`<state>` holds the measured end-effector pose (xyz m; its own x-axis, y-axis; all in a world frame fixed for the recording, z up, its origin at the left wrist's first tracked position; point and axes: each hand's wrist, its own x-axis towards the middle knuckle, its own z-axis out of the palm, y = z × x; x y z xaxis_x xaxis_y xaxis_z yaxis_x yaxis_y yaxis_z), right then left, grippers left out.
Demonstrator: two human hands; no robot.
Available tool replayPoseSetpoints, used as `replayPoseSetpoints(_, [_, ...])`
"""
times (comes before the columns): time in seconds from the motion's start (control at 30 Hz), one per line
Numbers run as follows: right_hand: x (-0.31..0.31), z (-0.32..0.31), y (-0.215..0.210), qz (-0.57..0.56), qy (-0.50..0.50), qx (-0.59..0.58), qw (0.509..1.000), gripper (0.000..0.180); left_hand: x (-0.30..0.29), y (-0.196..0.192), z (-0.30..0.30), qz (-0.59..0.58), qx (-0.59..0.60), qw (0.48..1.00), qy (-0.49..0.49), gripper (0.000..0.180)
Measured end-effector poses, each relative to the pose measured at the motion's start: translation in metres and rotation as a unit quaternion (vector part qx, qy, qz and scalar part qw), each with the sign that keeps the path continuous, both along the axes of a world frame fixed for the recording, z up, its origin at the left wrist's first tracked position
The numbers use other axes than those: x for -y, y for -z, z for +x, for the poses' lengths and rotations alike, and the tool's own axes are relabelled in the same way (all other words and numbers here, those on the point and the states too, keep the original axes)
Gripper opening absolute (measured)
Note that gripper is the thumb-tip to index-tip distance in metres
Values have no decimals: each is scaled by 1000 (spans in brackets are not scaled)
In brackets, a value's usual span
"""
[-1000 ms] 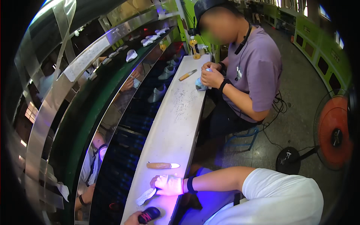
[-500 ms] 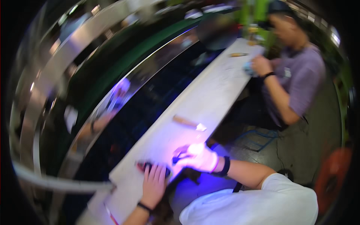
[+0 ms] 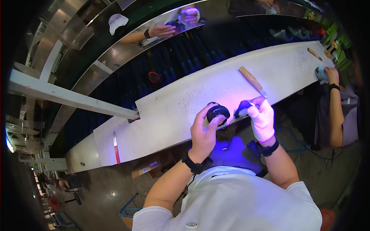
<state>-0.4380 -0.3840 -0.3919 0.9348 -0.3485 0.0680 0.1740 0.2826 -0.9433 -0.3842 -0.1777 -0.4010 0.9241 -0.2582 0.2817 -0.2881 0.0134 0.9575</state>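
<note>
My left hand (image 3: 203,130) grips a round black torch-like object (image 3: 217,113) that throws violet light over the white workbench (image 3: 169,111). My right hand (image 3: 261,117), in a white glove, pinches a small dark piece (image 3: 243,107) just right of that object, at the bench's near edge. A wooden-handled knife (image 3: 252,81) lies on the bench just beyond my right hand.
A red-handled tool (image 3: 116,148) lies at the bench's left end. A dark conveyor (image 3: 169,61) runs behind the bench, a red ring (image 3: 154,77) on it. A co-worker's hand (image 3: 330,75) rests at the bench's far right, near another knife (image 3: 314,54). Cardboard boxes (image 3: 148,167) sit on the floor.
The view has swung down and left onto my hands. My left hand has lifted the black lamp off the bench and brought it up beside my gloved right hand.
</note>
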Motion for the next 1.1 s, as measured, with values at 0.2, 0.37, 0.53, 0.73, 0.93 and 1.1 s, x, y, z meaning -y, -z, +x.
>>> replayPoseSetpoints(0.2, [-20, -13, -16, 28, -138, -17, 990, 26, 0, -2, -4, -25, 96, 995, 32, 26])
replayPoseSetpoints(0.37, [-37, -18, -1, 89, -116, 13, 989, 24, -22, -5, -7, 69, 124, 985, 100, 24])
replayPoseSetpoints(0.53, [-51, -22, 6, 58, -59, 53, 995, 30, -19, -9, -28, 12, 60, 993, 100, 25])
replayPoseSetpoints(0.73, [-60, -26, 19, 5, -25, 103, 994, 31, -7, 8, -51, -103, -39, 992, 59, 28])
replayPoseSetpoints(0.93, [-59, -31, 22, -28, -26, 111, 993, 33, -12, 12, -53, -125, -42, 988, 77, 30])
replayPoseSetpoints(1.1, [-52, -22, 18, -157, -37, 162, 974, 39, -21, -6, -46, -96, -23, 991, 85, 28])
